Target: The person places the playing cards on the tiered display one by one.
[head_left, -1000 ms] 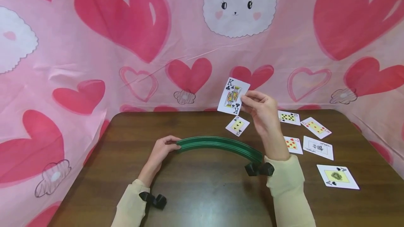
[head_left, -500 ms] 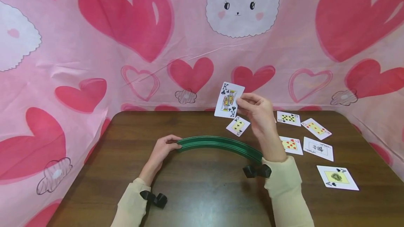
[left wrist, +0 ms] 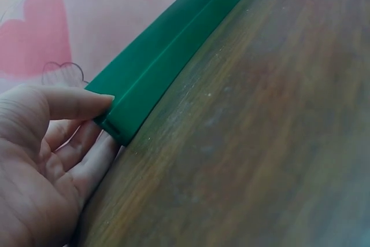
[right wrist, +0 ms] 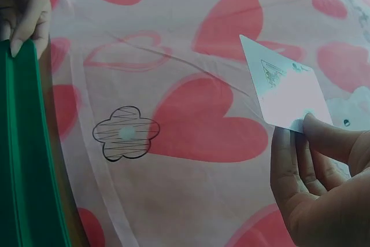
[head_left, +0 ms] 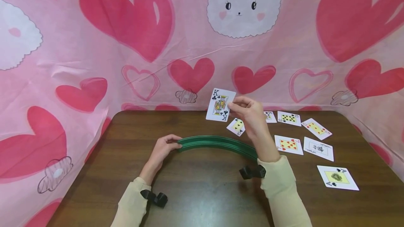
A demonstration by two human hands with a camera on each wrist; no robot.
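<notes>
Your left hand (head_left: 163, 149) pinches the green rack (head_left: 211, 142), central on the table (head_left: 202, 181); your right hand (head_left: 251, 116) pinches a raised king card (head_left: 220, 105) near the far edge; other cards (head_left: 318, 148) lie toward the right edge.

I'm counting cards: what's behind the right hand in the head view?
Parts of a yellow-centred clubs card and another card show beyond the right hand, which covers the rest of each. Whether it hides further cards cannot be seen.

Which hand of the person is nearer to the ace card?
The right hand. It holds the king card up, to the left of the ace card; the left hand pinches the left end of the green rack, much farther left.
</notes>
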